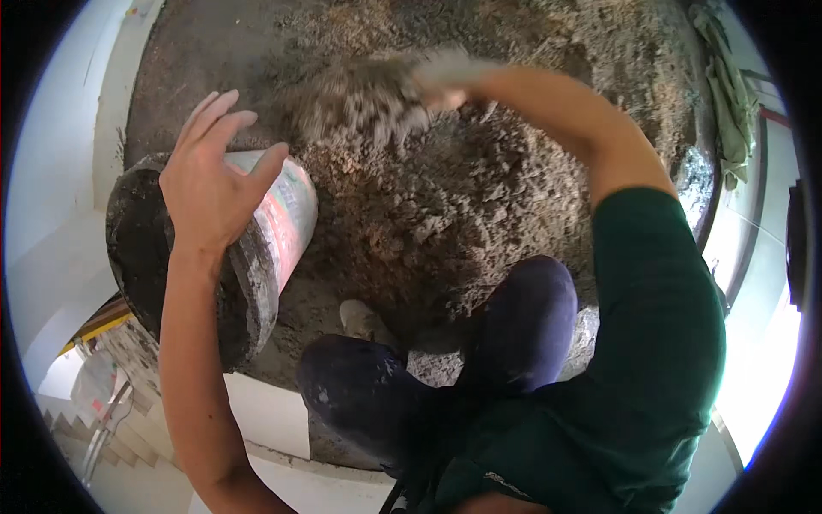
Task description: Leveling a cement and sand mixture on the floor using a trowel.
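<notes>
My left hand [210, 180] is raised over the side of a large bucket [287, 218], fingers bent loosely and thumb apart, with nothing in it. The bucket has a printed, pale and reddish side and a dark, crusted rim. Its dark mouth faces left, and I cannot tell whether it stands upright or leans. Farther off, my right hand [449, 86] is stretched across a spread of wet, lumpy grey-brown mortar [445, 197]. Motion smears its fingers, so whether they hold a tool is unclear. To the left of that hand, a streak of mortar is blurred as well.
My knees [535, 317] are bent at the near edge of the mortar, with one shoe [358, 319] beside it. A white wall [64, 128] rises on the left. Stairs [128, 454] descend at the lower left. Greenish cloth [728, 94] hangs at the far right.
</notes>
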Motion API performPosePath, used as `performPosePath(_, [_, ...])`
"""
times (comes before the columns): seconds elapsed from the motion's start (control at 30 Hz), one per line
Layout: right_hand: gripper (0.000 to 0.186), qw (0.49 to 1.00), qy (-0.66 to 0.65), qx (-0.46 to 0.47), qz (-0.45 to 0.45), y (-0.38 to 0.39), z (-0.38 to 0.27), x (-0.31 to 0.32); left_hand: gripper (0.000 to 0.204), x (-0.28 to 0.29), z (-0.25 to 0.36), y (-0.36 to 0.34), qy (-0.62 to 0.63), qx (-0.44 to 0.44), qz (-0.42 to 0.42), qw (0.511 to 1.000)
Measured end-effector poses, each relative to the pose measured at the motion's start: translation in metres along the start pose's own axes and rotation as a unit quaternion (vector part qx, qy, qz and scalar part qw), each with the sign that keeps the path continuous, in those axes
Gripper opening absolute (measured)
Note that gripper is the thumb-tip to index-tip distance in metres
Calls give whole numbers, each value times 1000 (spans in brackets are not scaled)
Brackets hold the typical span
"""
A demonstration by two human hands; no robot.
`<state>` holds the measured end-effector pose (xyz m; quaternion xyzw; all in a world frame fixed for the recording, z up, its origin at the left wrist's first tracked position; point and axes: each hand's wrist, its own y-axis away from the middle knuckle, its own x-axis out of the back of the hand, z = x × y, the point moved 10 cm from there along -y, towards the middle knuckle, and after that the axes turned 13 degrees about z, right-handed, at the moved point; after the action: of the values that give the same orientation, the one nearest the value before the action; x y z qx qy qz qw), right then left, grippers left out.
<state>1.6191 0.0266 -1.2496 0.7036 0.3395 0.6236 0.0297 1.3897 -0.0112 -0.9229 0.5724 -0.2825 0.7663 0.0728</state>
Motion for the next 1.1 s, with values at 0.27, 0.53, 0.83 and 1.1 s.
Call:
performPosePath(0.27, [22,947,58,-255,187,300,156,89,32,-2,9,-1,42,-44,-12,998])
performPosePath(0.53, [38,805,-187,-422,372,213,203,-4,34,-2,19,-12,42,-49,-20,998])
performPosePath(0.83, [36,992,13,-121,-29,288,107,25,34,2,9,-2,33,-29,-24,999])
performPosePath(1.1, [40,857,-78,-387,330,147,239,98,38,-7,26,-15,64,-38,-19,997])
